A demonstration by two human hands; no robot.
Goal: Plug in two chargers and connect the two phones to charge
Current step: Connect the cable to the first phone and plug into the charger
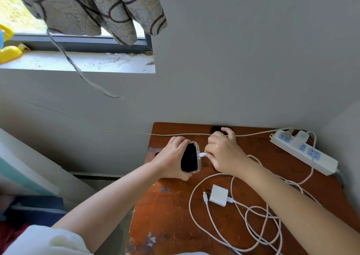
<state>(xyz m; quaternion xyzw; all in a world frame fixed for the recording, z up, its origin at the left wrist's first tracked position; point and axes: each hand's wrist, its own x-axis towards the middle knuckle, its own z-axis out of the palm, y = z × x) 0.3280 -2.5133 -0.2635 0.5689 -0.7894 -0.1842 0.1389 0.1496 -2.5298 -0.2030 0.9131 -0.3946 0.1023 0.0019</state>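
My left hand [171,158] holds a black phone in a clear case [190,157] tilted above the brown table [167,212]. My right hand [224,153] pinches a white cable plug [202,154] right at the phone's bottom port. A second dark phone [219,128] lies at the table's back edge, mostly hidden behind my right hand. One white charger [301,137] sits in the white power strip [303,153] at the right. Another white charger [218,194] lies loose on the table, its prongs bare and its cable end [205,197] beside it.
White cables [259,215] lie looped over the table's right half. A beige cord [185,134] runs along the back edge to the strip. A wall stands close behind and to the right. A window sill [78,62] and curtain [93,7] are up left; bedding lies at the lower left.
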